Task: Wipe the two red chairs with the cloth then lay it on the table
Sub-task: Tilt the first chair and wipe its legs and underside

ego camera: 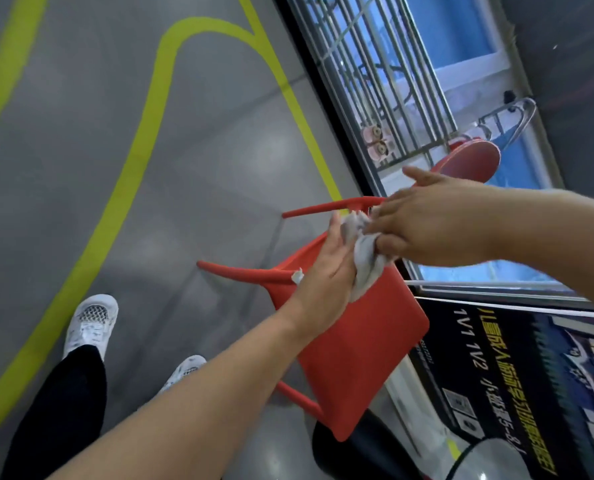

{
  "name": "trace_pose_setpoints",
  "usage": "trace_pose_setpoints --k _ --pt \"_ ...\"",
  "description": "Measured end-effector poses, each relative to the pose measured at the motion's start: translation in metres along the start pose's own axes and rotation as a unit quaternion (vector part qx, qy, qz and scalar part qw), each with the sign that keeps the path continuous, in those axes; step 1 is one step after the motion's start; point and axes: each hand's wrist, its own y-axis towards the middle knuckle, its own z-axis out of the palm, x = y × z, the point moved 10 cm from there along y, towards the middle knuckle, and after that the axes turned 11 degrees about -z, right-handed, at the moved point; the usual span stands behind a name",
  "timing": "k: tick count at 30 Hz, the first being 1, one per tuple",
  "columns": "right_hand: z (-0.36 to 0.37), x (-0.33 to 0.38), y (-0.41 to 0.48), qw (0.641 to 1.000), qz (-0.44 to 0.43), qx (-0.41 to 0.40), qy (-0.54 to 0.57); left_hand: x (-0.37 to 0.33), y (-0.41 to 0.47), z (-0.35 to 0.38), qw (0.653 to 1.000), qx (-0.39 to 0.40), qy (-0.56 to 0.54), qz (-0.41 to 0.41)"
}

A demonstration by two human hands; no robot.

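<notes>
A red plastic chair (361, 344) stands on the grey floor in front of me, its seat and thin legs in view at the middle. A crumpled pale grey cloth (364, 261) lies bunched above the seat's far edge. My left hand (326, 271) presses flat against the cloth from the left. My right hand (423, 223) grips the cloth from the right with curled fingers. A second red chair (472, 161) shows partly at the upper right, behind my right hand.
The grey floor (191, 161) carries curved yellow-green lines. A metal railing (385, 84) and glass wall run along the right. A dark printed banner (517, 375) stands at the lower right. My white shoes (91, 323) are at the lower left.
</notes>
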Motion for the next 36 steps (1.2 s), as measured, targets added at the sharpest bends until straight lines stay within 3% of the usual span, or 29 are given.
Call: trace_pose_setpoints --k 2,5,9,11,14,17,19,22,27,32,36 --pt "-0.005 -0.027 -0.006 0.996 0.038 -0.061 0.044 -0.018 0.012 -0.001 0.998 0.007 -0.057 0.029" --pt "-0.014 -0.05 -0.023 0.977 0.07 -0.177 0.1 -0.023 0.018 0.003 0.995 0.025 -0.096 -0.006" --pt "-0.02 -0.029 -0.025 0.954 0.04 -0.287 0.081 -0.015 0.008 0.0 0.993 -0.021 0.102 0.047" --pt "-0.031 -0.012 -0.023 0.944 0.014 -0.321 0.071 -0.002 0.0 -0.003 0.99 -0.03 0.117 0.066" --pt "-0.016 0.016 0.005 0.978 -0.019 -0.198 0.059 0.025 -0.01 0.0 0.995 0.012 0.063 0.074" --pt "-0.009 0.038 0.032 0.994 -0.038 -0.077 0.063 0.065 -0.007 0.0 0.998 0.06 0.018 0.012" --pt "0.004 0.041 0.054 0.991 -0.008 0.039 0.13 0.087 0.001 -0.005 0.997 0.069 0.005 -0.033" --pt "0.03 0.046 0.087 0.968 0.03 0.166 0.184 0.093 0.018 -0.015 0.995 0.06 0.085 -0.013" --pt "0.06 0.038 0.137 0.937 0.129 0.186 0.268 0.139 0.055 -0.03 0.971 0.094 0.208 -0.072" --pt "0.083 0.032 0.178 0.917 0.204 0.176 0.294 0.175 0.089 -0.045 0.901 0.141 0.406 -0.065" --pt "0.096 0.033 0.208 0.918 0.247 0.167 0.263 0.188 0.111 -0.062 0.865 0.132 0.482 -0.039"
